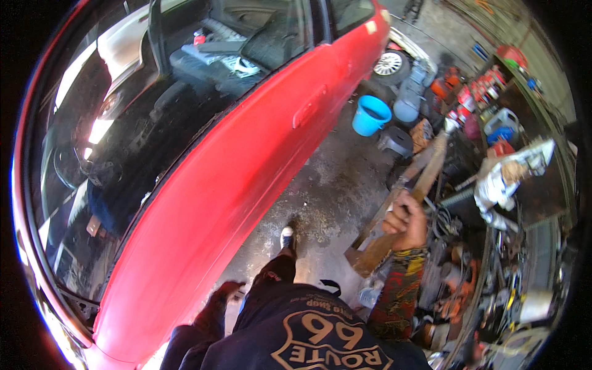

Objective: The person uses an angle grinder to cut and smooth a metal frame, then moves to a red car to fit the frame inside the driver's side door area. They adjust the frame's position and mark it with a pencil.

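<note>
My right hand [407, 225] is raised at the right, its fingers curled closed. Whether anything small sits inside them is hidden. Behind that hand a long wooden board [377, 254] runs at a slant, and I cannot tell whether the two touch. Low beside the car, my left hand [227, 290] hangs in shadow with its fingers partly stretched out and nothing visible in them. It is nearest to the lower part of the red car door [216, 191], which has a matt, uneven finish. The car window [179, 92] above shows seats inside.
A blue bucket [371, 116] stands on the stained concrete floor [320, 185], next to a dark grey stool [396, 142] and a grey tank [410, 95]. A wheel [390, 65] lies farther back. Cluttered shelves [530, 191] with tools, bottles and a white bag [502, 185] line the right side.
</note>
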Action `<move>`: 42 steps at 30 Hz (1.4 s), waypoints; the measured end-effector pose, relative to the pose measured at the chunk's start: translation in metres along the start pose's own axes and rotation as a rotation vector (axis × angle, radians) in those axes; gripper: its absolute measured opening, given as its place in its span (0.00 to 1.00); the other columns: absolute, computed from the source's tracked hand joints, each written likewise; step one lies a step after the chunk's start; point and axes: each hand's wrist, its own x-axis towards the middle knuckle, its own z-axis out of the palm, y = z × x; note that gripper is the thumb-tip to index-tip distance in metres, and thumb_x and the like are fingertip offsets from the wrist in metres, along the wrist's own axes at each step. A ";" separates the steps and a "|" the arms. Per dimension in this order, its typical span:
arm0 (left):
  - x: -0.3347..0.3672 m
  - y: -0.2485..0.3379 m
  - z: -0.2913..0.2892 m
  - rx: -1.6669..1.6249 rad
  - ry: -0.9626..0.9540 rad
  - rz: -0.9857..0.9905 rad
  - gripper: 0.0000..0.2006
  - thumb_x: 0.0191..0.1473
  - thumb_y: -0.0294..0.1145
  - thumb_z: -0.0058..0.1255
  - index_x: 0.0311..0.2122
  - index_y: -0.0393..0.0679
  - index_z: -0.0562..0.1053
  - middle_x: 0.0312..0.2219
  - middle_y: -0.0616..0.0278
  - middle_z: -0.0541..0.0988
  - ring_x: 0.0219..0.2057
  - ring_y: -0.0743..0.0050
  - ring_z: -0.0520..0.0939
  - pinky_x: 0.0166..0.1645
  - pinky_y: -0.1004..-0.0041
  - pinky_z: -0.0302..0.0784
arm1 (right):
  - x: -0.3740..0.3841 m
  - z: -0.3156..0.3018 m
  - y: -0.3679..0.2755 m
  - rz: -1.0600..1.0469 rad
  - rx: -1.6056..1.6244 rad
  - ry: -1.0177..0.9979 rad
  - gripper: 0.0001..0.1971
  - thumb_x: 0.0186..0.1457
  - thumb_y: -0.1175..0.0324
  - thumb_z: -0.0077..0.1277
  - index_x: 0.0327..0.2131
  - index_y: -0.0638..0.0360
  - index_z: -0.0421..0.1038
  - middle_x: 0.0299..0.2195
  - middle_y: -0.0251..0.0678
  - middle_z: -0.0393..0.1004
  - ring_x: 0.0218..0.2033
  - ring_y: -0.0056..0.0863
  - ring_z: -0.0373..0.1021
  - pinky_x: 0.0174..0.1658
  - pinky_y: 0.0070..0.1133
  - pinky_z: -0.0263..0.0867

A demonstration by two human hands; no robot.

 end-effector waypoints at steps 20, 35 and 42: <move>-0.136 0.643 0.145 -1.232 -0.143 0.817 0.37 0.60 0.67 0.43 0.55 0.39 0.70 0.51 0.51 0.77 0.49 0.56 0.77 0.54 0.58 0.72 | 0.458 -0.239 -0.316 0.250 0.260 -0.407 0.18 0.68 0.54 0.39 0.40 0.58 0.71 0.15 0.24 0.59 0.16 0.19 0.57 0.26 0.24 0.59; -0.085 0.724 0.187 -1.928 0.657 1.182 0.12 0.56 0.44 0.62 0.39 0.50 0.75 0.32 0.73 0.74 0.34 0.79 0.72 0.44 0.73 0.67 | 0.654 -0.360 -0.423 0.762 -0.217 -0.141 0.18 0.69 0.48 0.40 0.27 0.42 0.60 0.18 0.20 0.52 0.19 0.18 0.49 0.26 0.24 0.53; -0.080 0.722 0.187 -2.083 0.746 1.199 0.04 0.60 0.29 0.55 0.40 0.49 0.76 0.21 0.77 0.64 0.23 0.86 0.62 0.34 0.79 0.63 | 0.691 -0.396 -0.411 0.814 -0.686 -0.037 0.15 0.64 0.50 0.49 0.25 0.39 0.62 0.13 0.18 0.53 0.12 0.19 0.50 0.20 0.24 0.51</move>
